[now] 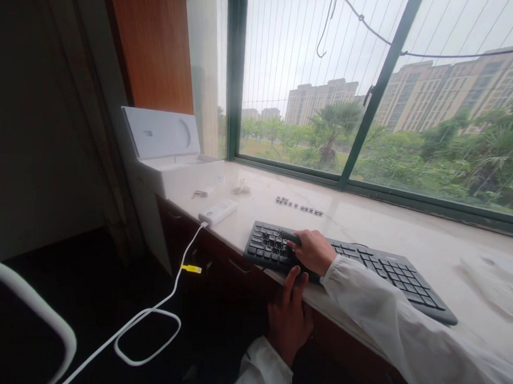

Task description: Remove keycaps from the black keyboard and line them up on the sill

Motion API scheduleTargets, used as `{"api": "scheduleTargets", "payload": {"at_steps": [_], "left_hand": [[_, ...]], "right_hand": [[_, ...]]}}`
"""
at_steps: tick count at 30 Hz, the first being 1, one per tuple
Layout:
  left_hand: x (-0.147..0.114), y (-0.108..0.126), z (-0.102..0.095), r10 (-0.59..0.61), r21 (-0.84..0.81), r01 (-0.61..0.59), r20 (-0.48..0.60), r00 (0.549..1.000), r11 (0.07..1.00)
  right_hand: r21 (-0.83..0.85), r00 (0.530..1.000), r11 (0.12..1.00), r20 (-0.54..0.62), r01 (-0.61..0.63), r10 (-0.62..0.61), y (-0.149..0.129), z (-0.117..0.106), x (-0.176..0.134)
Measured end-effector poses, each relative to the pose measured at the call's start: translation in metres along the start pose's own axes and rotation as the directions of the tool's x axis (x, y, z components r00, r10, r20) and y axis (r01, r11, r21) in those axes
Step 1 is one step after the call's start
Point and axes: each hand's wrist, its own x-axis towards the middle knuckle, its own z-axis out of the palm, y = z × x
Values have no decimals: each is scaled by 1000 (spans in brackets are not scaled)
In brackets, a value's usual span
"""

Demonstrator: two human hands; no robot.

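A black keyboard [401,276] lies along the front edge of the windowsill counter. Towards its left end several keycaps are off, leaving bare switch spots. My right hand [316,250] is closed around a slim black tool [291,236], whose tip points down at the keys there; the exact kind of tool is too small to tell. Below it, my left hand [290,316] reaches up with fingers stretched out, the fingertips against the keyboard's front edge. Behind the keyboard, several loose black keycaps [299,205] are laid out in a row.
An open white box [179,175] stands at the left end of the counter [367,225]. Near it are a white power bank [218,211] with a white cable [175,285] hanging down, and small metal items [201,194]. Clear plastic [494,282] lies at right.
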Motion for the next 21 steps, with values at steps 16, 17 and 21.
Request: {"api": "scheduleTargets", "payload": {"at_steps": [16,17,21], "left_hand": [[0,2,-5,-18,-29,19,28,999,999],[0,2,-5,-17,-31,17,25,1000,999],[-1,3,-4,-14,-34,15,20,1000,999]], "right_hand": [[-51,1000,998,-7,28,-29,5,-10,-2],[-50,1000,998,0,30,-30,6,-10,-2],[-74,999,996,18,52,-50,5,-13,-3]]}}
